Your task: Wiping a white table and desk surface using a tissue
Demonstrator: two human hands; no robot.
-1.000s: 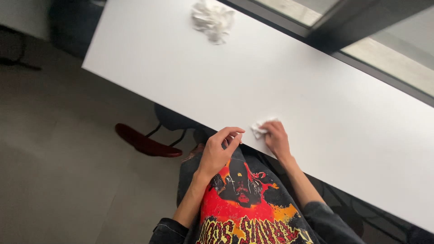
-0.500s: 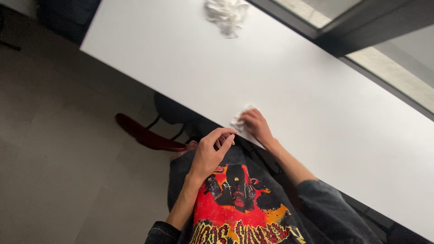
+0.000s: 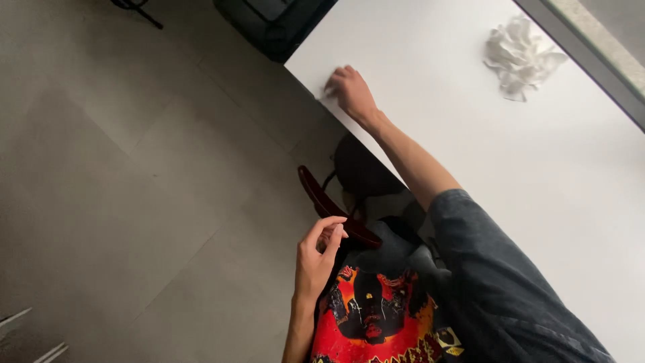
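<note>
Fingers of your right hand (image 3: 351,92) press flat near the white table's (image 3: 430,81) edge, hiding anything beneath; your left hand (image 3: 316,259) hovers half-curled, empty. Crumpled white tissue (image 3: 519,56) lies well apart.

The right hand (image 3: 351,91) is stretched far out in front, palm down and flat, with its fingers (image 3: 334,79) held close together and pointing away from the body; its wrist is straight; the right arm (image 3: 410,161) is long and nearly straight, bare up to the elbow, and above that a dark grey sleeve (image 3: 497,282) covers it. The left hand (image 3: 316,259) is held up close to the chest, empty; its fingers (image 3: 327,232) are loosely curled and a little apart, with the thumb near the fingertips; the left forearm (image 3: 299,329) is bare and comes straight up from below.
</note>
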